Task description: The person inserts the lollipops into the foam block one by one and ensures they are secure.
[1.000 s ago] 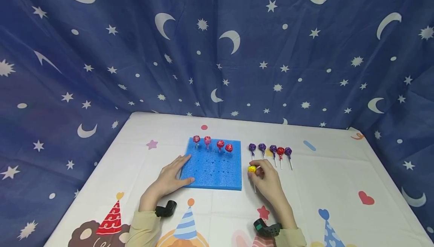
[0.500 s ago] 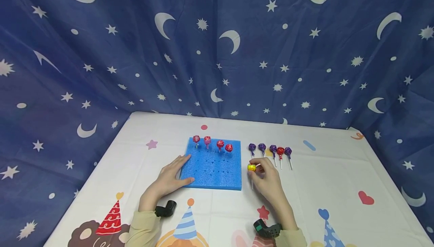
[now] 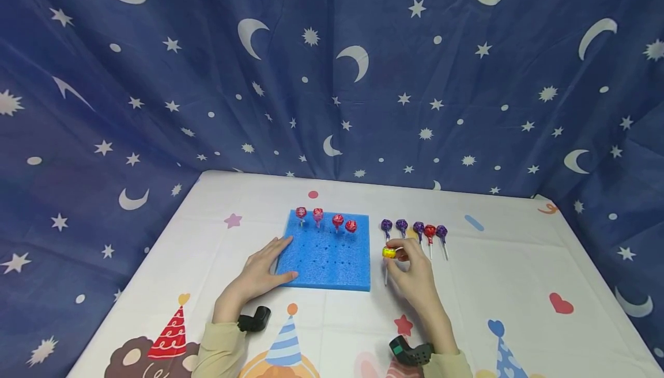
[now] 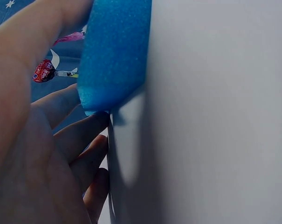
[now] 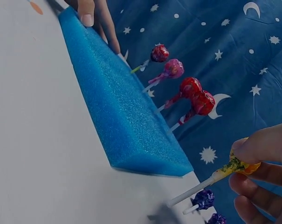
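Observation:
My right hand (image 3: 415,274) pinches a yellow-wrapped lollipop (image 3: 388,252) by its candy head, right of the blue foam block (image 3: 324,271). In the right wrist view the white stick of this lollipop (image 5: 192,192) points down and to the left, away from the fingers. My left hand (image 3: 259,271) rests at the block's left edge with fingers straight and spread, the thumb on its near left corner. Several red and pink lollipops (image 3: 338,220) stand upright along the far side of the block. Rows of small holes dot its top.
To the right of the block, several purple lollipops (image 3: 402,225) and one red lollipop (image 3: 430,231) lie in a row on the white patterned tablecloth (image 3: 498,268). A blue curtain (image 3: 394,78) with moons and stars hangs behind the table.
The yellow lollipop has risen slightly in my right hand, and its stick has swung from slanted to nearly straight down. My left hand stays where it was on the block.

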Tool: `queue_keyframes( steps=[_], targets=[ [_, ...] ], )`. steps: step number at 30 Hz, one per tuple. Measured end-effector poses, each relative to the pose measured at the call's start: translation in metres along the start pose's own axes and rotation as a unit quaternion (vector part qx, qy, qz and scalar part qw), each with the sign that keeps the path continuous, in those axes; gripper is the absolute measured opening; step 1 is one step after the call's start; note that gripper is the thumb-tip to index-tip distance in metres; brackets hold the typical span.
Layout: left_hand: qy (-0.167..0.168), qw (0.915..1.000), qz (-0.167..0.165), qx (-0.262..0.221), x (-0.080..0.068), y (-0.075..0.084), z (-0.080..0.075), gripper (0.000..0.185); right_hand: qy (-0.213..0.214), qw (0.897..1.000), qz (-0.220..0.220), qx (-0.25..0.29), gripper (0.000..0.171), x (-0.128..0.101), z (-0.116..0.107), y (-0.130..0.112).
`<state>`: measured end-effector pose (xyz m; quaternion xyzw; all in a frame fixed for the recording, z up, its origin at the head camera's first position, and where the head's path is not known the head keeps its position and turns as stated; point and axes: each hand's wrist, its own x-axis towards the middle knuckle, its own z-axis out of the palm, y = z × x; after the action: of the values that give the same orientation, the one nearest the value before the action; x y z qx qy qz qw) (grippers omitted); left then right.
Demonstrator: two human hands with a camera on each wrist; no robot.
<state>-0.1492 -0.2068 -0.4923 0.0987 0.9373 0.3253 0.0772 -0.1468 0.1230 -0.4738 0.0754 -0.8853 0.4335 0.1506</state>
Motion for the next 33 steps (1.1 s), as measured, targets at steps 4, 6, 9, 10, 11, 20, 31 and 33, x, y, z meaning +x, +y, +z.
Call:
queue_keyframes(
  steps=[4, 6, 9, 10, 11, 20, 31, 33],
  targets=[
    [-0.001, 1.0000, -0.001, 0.000, 0.000, 0.000, 0.000, 0.083, 0.003, 1.000, 0.007, 0.005, 0.032, 0.000, 0.000, -0.003],
    [-0.001, 1.0000, -0.001, -0.001, 0.000, 0.000, -0.001, 0.083, 0.004, 1.000, 0.006, 0.007, 0.032, 0.001, 0.000, -0.004],
    [-0.001, 1.0000, 0.000, -0.001, -0.001, 0.001, -0.002, 0.083, 0.011, 1.000, -0.003, 0.007, 0.033, 0.002, 0.001, -0.006],
    [-0.001, 1.0000, 0.001, -0.003, -0.001, 0.001, -0.002, 0.083, 0.013, 1.000, -0.006, 0.007, 0.033, 0.003, 0.001, -0.006],
    [-0.001, 1.0000, 0.001, -0.004, -0.001, 0.001, -0.002, 0.083, 0.017, 1.000, -0.010, 0.005, 0.033, 0.004, 0.001, -0.007],
    [-0.002, 1.0000, 0.003, -0.006, -0.001, 0.001, -0.003, 0.082, 0.020, 0.998, -0.059, 0.019, 0.033, 0.009, 0.007, -0.013],
    [0.000, 1.0000, 0.003, -0.008, -0.001, 0.000, -0.002, 0.083, 0.024, 0.995, -0.091, 0.018, 0.034, 0.014, 0.015, -0.019],
    [-0.001, 1.0000, 0.002, -0.007, -0.001, 0.000, -0.002, 0.083, 0.024, 0.995, -0.094, 0.019, 0.034, 0.016, 0.016, -0.020]
  ],
)
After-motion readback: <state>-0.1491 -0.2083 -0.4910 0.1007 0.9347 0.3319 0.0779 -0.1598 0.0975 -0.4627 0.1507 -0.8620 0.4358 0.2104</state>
